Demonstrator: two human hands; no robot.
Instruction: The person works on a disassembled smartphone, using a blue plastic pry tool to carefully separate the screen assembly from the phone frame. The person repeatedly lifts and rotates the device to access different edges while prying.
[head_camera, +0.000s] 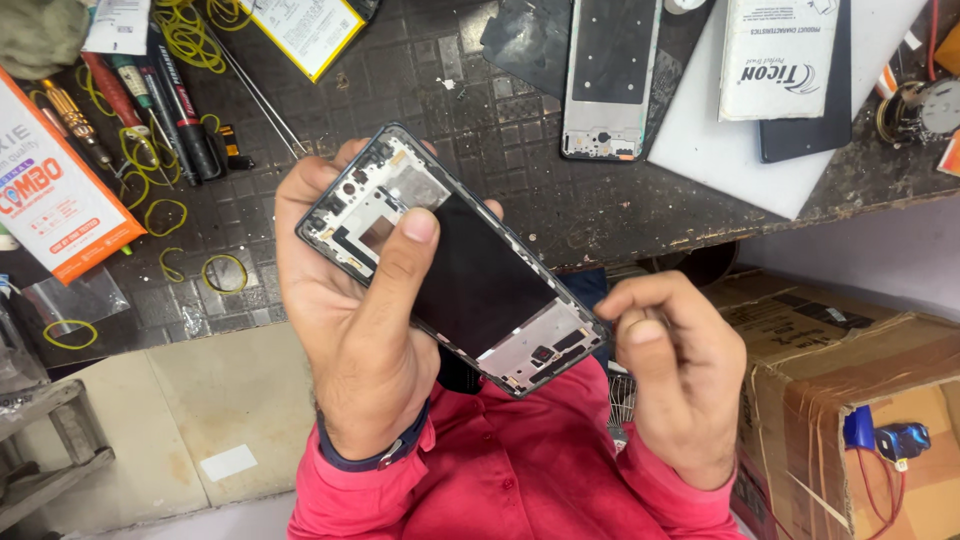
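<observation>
We see a stripped phone frame (450, 260), black-edged with bare silver plates and a dark centre, tilted diagonally above the worktop (520, 170).

Across the top runs the dark grid-patterned work mat (520, 140), scuffed and dusty. A second phone frame (610, 75) lies flat on it, beside a white board (720, 150) carrying a white leaflet (780, 55) and a dark slab (815, 135). Over on the left, a row of screwdrivers (150, 100) sits among scattered yellow rubber bands (225, 272), with an orange-and-white box (50, 190) at the edge. A yellow-edged battery pack (305, 30) rests near the top. Lower right, a taped cardboard carton (830, 350) stands open, a blue part with red wires (895, 440) inside.
</observation>
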